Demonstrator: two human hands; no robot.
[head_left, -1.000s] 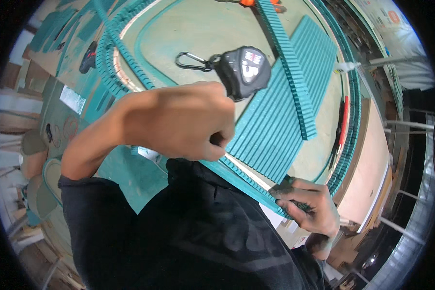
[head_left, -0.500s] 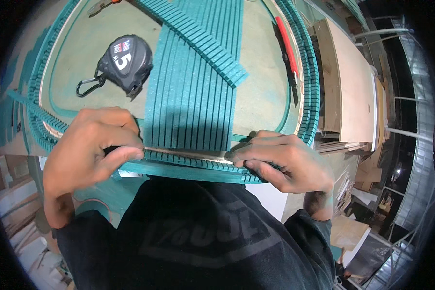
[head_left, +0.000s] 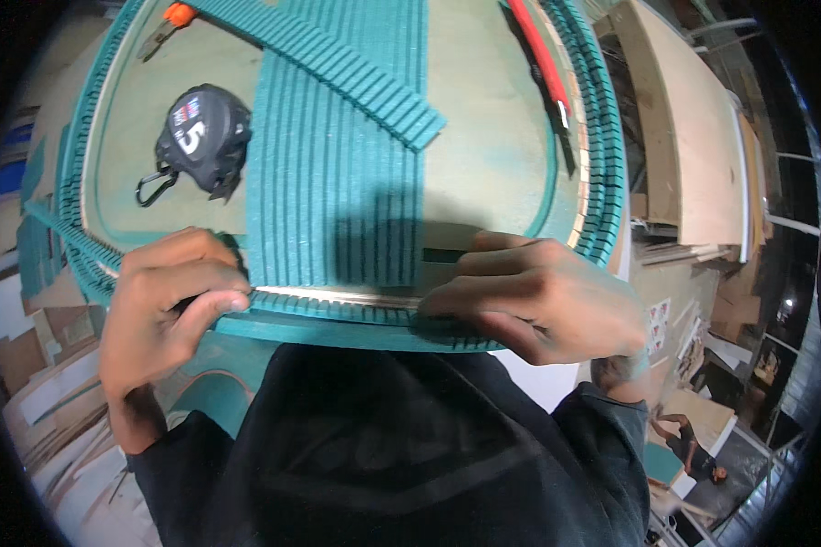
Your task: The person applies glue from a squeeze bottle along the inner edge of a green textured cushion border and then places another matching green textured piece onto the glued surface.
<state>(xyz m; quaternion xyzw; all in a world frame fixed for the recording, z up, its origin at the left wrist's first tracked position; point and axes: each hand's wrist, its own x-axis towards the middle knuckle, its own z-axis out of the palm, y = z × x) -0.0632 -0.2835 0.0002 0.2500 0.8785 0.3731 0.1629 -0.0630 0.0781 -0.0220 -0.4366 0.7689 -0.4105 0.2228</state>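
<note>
A narrow teal strip with close notches (head_left: pixel 328 310) lies along the near rim of a round-cornered board (head_left: pixel 483 173). My left hand (head_left: pixel 178 296) pinches the strip near its left part, thumb and fingers closed on it. Farther right, my right hand (head_left: pixel 543 301) is closed on the same strip, its fingertips partly shadowed. Between and beyond the hands stands a grooved teal panel (head_left: pixel 337 201), with another notched teal strip (head_left: pixel 337 77) slanting across it. Similar notched edging (head_left: pixel 602 137) follows the board's curved right rim.
On the board are a black tape measure (head_left: pixel 208 132) with a clip, a red utility knife (head_left: pixel 543 64) and an orange-handled cutting tool (head_left: pixel 166 29). A loose notched strip (head_left: pixel 73 232) sticks out at left. Wooden panels (head_left: pixel 693 137) stand right; another person (head_left: pixel 689 447) is at lower right.
My right hand has slid leftward along the strip, nearer the left hand. The view has shifted, bringing the orange-handled tool and the other person further into sight.
</note>
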